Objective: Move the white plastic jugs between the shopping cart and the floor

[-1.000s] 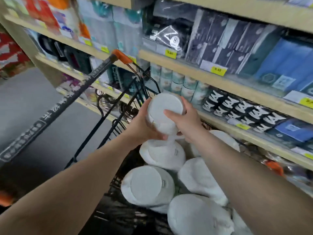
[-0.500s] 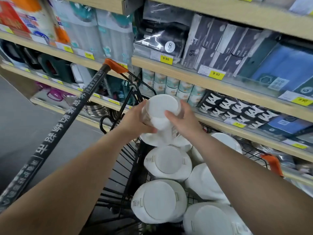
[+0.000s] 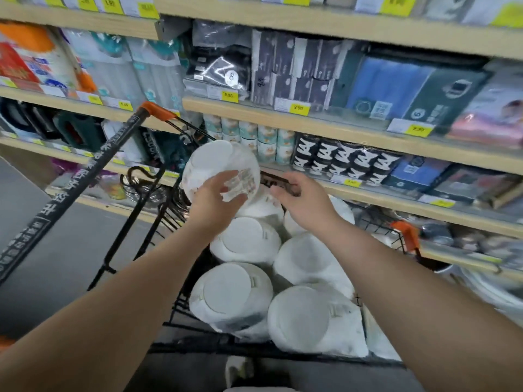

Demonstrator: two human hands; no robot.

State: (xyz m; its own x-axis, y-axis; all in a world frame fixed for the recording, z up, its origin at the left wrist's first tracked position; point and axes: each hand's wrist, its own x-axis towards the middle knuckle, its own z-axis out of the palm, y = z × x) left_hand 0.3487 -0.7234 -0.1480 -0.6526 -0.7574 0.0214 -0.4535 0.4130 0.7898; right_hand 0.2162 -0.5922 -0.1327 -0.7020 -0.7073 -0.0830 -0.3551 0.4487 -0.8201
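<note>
jug [image 3: 219, 165] | held in left hand [image 3: 215, 206] | right hand [image 3: 304, 200] just beside

Seven white jugs [image 3: 232, 295], one cart [image 3: 70, 193] — two hands [image 3: 212, 205]

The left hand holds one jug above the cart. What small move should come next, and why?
Probably swing the jug left, clear of the cart, toward the floor: the left hand alone grips it above the other jugs, and the right hand is open.

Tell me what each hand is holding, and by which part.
The left hand grips a white jug by its side wall; the right hand is open and holds nothing.
</note>
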